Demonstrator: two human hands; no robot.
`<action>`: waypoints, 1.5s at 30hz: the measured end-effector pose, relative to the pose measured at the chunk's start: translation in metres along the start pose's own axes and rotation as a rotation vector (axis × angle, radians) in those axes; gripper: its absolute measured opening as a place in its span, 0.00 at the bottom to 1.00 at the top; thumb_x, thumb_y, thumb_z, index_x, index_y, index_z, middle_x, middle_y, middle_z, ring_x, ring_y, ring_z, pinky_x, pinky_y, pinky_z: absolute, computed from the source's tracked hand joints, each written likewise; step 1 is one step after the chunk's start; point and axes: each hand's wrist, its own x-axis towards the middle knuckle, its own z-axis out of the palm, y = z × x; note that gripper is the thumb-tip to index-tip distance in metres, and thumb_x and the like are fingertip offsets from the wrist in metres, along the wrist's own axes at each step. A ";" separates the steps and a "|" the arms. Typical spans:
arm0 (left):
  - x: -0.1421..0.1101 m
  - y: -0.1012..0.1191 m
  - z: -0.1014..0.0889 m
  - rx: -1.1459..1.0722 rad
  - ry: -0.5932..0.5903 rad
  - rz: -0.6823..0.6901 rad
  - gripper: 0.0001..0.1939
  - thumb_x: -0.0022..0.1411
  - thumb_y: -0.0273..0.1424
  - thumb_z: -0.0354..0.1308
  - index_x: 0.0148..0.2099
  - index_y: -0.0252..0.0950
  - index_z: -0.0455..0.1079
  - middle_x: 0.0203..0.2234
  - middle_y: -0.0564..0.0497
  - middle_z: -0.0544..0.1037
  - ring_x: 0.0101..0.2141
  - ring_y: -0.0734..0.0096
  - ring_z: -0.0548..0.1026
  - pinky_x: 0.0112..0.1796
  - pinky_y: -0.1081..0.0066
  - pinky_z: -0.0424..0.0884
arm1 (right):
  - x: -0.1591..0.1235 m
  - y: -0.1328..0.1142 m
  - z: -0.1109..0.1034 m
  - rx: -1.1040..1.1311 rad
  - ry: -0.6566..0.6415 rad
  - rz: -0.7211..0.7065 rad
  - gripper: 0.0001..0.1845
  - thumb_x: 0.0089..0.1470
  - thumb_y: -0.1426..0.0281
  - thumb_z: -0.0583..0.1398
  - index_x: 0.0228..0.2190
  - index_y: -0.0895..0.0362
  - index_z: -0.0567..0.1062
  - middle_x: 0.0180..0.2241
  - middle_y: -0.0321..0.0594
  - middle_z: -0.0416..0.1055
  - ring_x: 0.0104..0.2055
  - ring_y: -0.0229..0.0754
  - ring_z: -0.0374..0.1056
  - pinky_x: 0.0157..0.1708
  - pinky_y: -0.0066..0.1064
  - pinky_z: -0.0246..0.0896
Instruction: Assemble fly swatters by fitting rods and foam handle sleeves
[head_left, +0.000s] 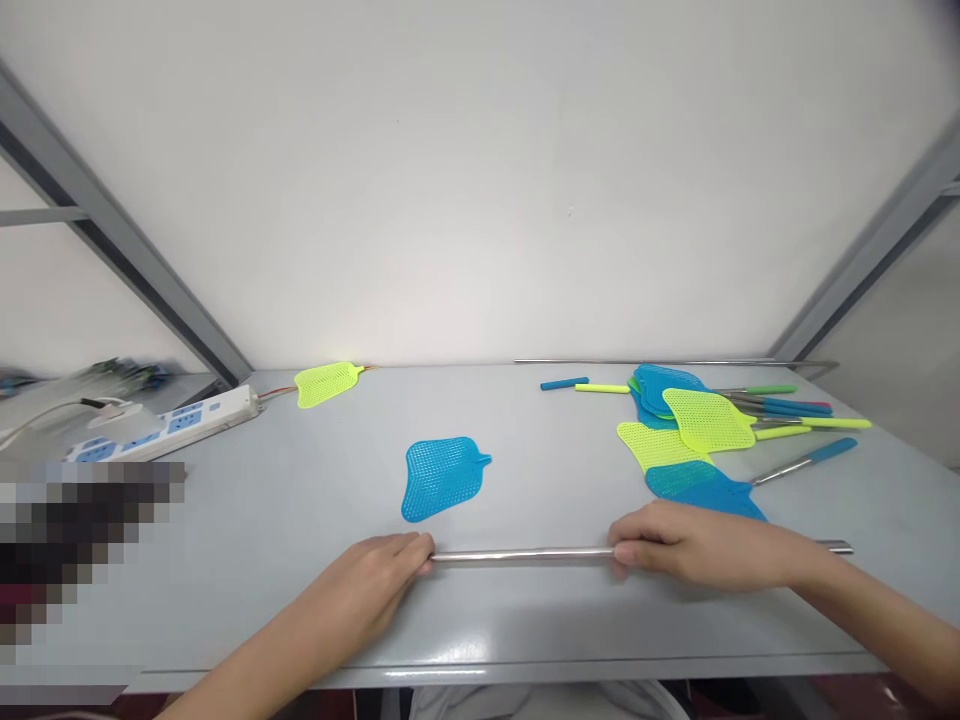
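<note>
One pale wall rises behind everything we see, with slanting gray frame posts at our left and right. Before us stretches the gray worktop, its near edge running just below our hands.

On its right side lies the pile of flyswatters, blue and yellow-green perforated heads overlapping one another, their metal shafts and colored grips pointing mostly to the right. Behind them, thin metal rods lie along the foot of the wall.

Near the front edge, we have the shiny metal rod held crosswise and roughly level. Our left hand is closed around its left end; our right hand grips it farther along, thumb and fingers wrapped about it. The rod passes under our right forearm, and its wider end shows beyond.

At the left, the white power strip with blue socket faces lies at an angle, a white plug on it. Beyond our left hand, the loose blue swatter head lies flat, its stub pointing right. Somewhat smaller, the yellow-green swatter head rests near the wall. Smallest are the yellow-green tube, reaching to the pile, and the blue tube just beside it.
</note>
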 end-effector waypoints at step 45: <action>0.012 0.038 -0.020 -0.160 -0.023 0.052 0.11 0.62 0.26 0.37 0.27 0.38 0.55 0.22 0.54 0.66 0.23 0.74 0.64 0.25 0.74 0.56 | 0.008 -0.015 0.015 0.129 0.005 -0.009 0.19 0.50 0.56 0.49 0.27 0.56 0.72 0.22 0.33 0.62 0.23 0.32 0.53 0.20 0.23 0.45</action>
